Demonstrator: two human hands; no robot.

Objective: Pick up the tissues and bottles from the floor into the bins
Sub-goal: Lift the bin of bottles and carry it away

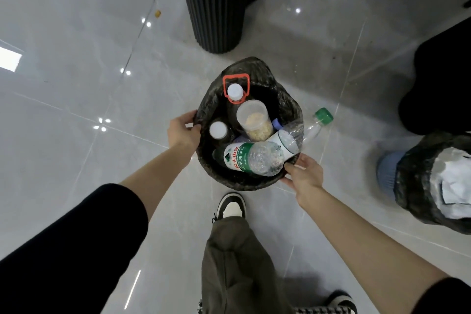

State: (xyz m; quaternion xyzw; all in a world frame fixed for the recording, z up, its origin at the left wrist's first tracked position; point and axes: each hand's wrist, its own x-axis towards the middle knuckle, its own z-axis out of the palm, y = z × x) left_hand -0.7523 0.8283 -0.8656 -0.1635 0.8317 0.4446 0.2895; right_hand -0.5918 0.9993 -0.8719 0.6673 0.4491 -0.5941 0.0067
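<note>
A bin lined with a black bag (283,99) stands on the floor in the middle of the view, packed with several bottles. Among them are a green-labelled water bottle (251,158), a clear jar of grains (253,120), a white-capped bottle with a red handle (235,90) and a clear bottle with a green cap (323,115) jutting over the right rim. My left hand (182,130) grips the bin's left rim. My right hand (304,173) grips its near right rim. A second black-bagged bin (418,186) at the right holds white tissues (456,183).
A black ribbed column (219,5) rises just behind the bin. A dark object (443,79) sits at the far right. My shoe (230,206) and trouser leg are right below the bin. A small yellowish scrap (158,13) lies on the grey tiled floor at upper left.
</note>
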